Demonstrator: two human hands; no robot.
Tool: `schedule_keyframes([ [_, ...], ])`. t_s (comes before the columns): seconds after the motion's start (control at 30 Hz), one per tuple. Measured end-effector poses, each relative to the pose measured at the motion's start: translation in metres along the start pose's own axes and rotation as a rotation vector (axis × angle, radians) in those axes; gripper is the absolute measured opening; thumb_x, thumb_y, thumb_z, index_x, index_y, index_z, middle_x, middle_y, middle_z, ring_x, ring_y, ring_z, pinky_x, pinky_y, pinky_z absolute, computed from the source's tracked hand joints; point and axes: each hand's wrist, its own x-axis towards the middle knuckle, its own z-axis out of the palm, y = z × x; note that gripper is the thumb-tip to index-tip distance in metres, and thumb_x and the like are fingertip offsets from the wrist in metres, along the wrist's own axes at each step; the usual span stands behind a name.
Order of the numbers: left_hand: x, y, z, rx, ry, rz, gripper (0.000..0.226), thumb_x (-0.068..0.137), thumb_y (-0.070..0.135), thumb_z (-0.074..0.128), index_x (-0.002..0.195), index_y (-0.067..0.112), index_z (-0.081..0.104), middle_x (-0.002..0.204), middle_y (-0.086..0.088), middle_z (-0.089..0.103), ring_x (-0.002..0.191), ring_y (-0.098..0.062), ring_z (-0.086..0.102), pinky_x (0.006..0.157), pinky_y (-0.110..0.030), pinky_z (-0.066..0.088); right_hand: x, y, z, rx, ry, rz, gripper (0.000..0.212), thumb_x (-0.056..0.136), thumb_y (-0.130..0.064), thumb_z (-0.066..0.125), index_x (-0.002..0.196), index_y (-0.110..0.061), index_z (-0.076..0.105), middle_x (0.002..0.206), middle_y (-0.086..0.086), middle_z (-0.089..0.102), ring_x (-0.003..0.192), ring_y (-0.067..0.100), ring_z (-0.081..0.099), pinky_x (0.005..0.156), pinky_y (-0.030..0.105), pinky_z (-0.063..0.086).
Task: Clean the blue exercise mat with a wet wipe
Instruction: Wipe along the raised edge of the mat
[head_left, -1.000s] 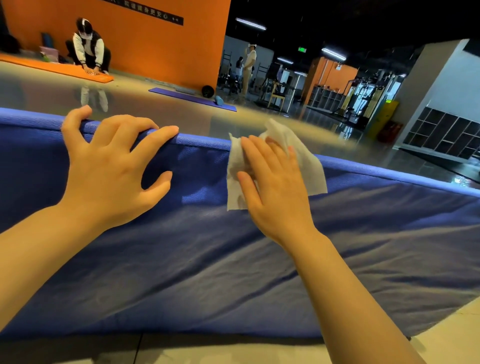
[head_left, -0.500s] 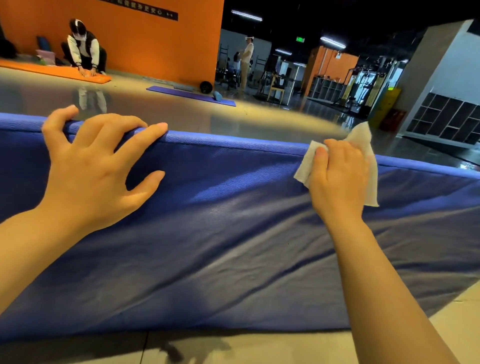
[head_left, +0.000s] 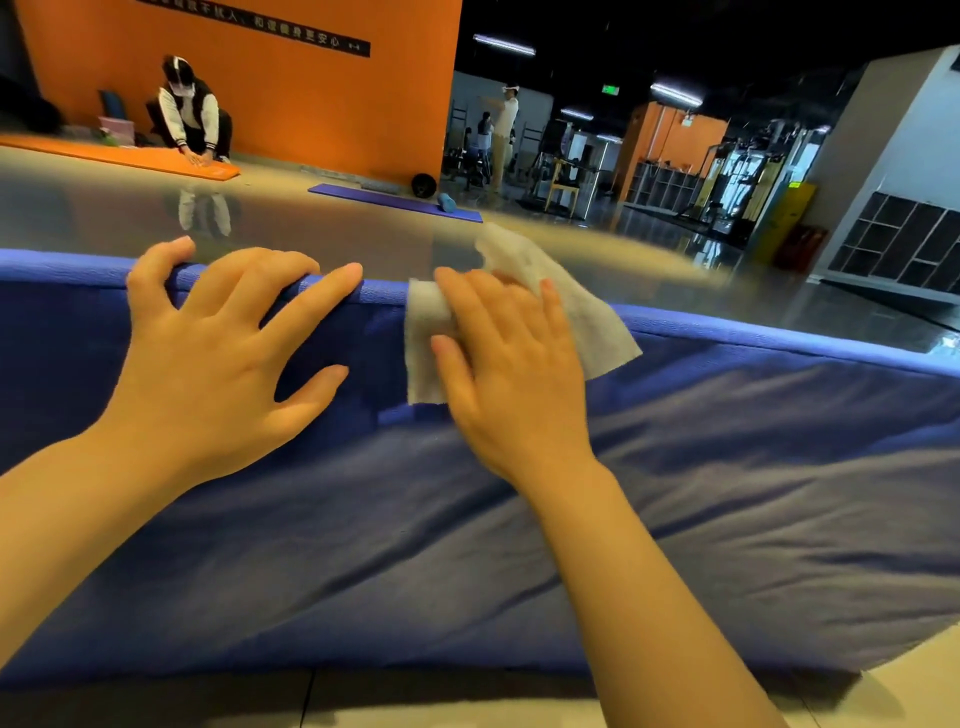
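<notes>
Mat: the blue exercise mat (head_left: 675, 519) fills the near view, wrinkled, its far edge raised across the middle.
My left hand (head_left: 218, 364): flat and spread on the mat, fingers curled over the far edge, gripping nothing else.
My right hand (head_left: 514, 374): open, palm pressing the wet wipe (head_left: 576, 317) onto the mat.
Wipe: at the far edge, just right of my left hand, one corner sticking up beyond it.
</notes>
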Motion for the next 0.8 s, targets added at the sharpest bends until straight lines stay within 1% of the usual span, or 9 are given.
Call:
schedule_keyframes([
  [0.13,-0.009,-0.033,0.001,0.066,-0.041,0.029,0.071,0.091,0.062,0.041,0.150,0.023,0.041,0.137,-0.012,0.052,0.131,-0.036,0.045,0.110,-0.064,0.023,-0.004,0.039,-0.006,-0.046,0.122,0.174,0.039,0.095,-0.039,0.043,0.113,-0.012,0.065,0.105,0.004,0.065,0.107,0.030,0.056,0.111,0.051,0.029],
  [0.23,-0.019,-0.075,-0.002,0.047,-0.131,-0.101,0.082,0.085,0.076,0.040,0.150,0.025,0.037,0.134,-0.013,0.050,0.130,-0.039,0.043,0.104,-0.070,0.030,-0.005,0.048,-0.004,-0.047,0.156,0.229,0.040,0.096,-0.039,0.039,0.110,-0.011,0.064,0.104,0.004,0.064,0.110,0.030,0.054,0.115,0.048,0.021],
  [0.33,-0.027,-0.088,-0.008,0.046,-0.138,-0.110,0.082,0.086,0.075,0.040,0.149,0.023,0.039,0.131,-0.013,0.053,0.123,-0.039,0.048,0.101,-0.069,0.032,-0.002,0.041,0.000,-0.006,0.166,0.276,0.038,0.095,-0.038,0.037,0.103,-0.011,0.063,0.101,0.004,0.063,0.110,0.029,0.052,0.115,0.050,0.018],
  [0.4,-0.030,-0.085,-0.011,0.039,-0.111,-0.116,0.079,0.087,0.074,0.039,0.148,0.023,0.041,0.130,-0.012,0.053,0.120,-0.040,0.050,0.100,-0.069,0.033,0.001,0.041,-0.004,0.004,0.172,0.259,0.038,0.094,-0.039,0.038,0.096,-0.011,0.064,0.094,0.006,0.063,0.099,0.032,0.055,0.105,0.052,0.029],
  [0.47,-0.031,-0.081,-0.013,0.025,-0.084,-0.120,0.075,0.089,0.073,0.038,0.147,0.025,0.043,0.129,-0.012,0.054,0.118,-0.040,0.051,0.099,-0.069,0.034,0.004,0.046,-0.011,0.021,0.196,0.229,0.033,0.094,-0.040,0.039,0.081,-0.016,0.057,0.077,-0.002,0.056,0.078,0.029,0.050,0.084,0.043,0.036],
  [0.5,-0.032,-0.081,-0.014,0.017,-0.070,-0.116,0.073,0.090,0.073,0.038,0.146,0.026,0.044,0.128,-0.012,0.055,0.117,-0.040,0.051,0.097,-0.068,0.035,0.005,0.046,-0.014,0.028,0.218,0.217,0.029,0.094,-0.040,0.039,0.074,-0.021,0.048,0.069,-0.011,0.045,0.070,0.024,0.042,0.075,0.038,0.030],
  [0.57,-0.035,-0.081,-0.015,0.006,-0.043,-0.098,0.068,0.092,0.071,0.040,0.145,0.030,0.045,0.125,-0.012,0.057,0.112,-0.041,0.053,0.093,-0.067,0.037,0.005,0.043,-0.020,0.002,0.270,0.203,0.033,0.096,-0.039,0.039,0.068,-0.024,0.031,0.063,-0.015,0.026,0.064,0.018,0.031,0.072,0.032,0.018],
  [0.67,-0.036,-0.082,-0.019,0.004,-0.049,-0.071,0.062,0.093,0.069,0.044,0.146,0.036,0.044,0.124,-0.010,0.059,0.108,-0.041,0.056,0.088,-0.066,0.039,-0.001,0.041,-0.022,-0.088,0.365,0.157,0.039,0.102,-0.043,0.033,0.069,-0.022,0.030,0.068,-0.011,0.029,0.063,0.017,0.025,0.070,0.027,0.012],
  [0.8,-0.033,-0.071,-0.028,0.002,0.001,-0.048,0.053,0.097,0.061,0.044,0.141,0.032,0.052,0.118,-0.009,0.062,0.099,-0.041,0.057,0.081,-0.063,0.041,-0.004,0.046,-0.026,-0.157,0.357,0.100,0.045,0.104,-0.048,0.019,0.069,-0.022,0.032,0.068,-0.007,0.032,0.062,0.019,0.025,0.069,0.027,0.009],
])
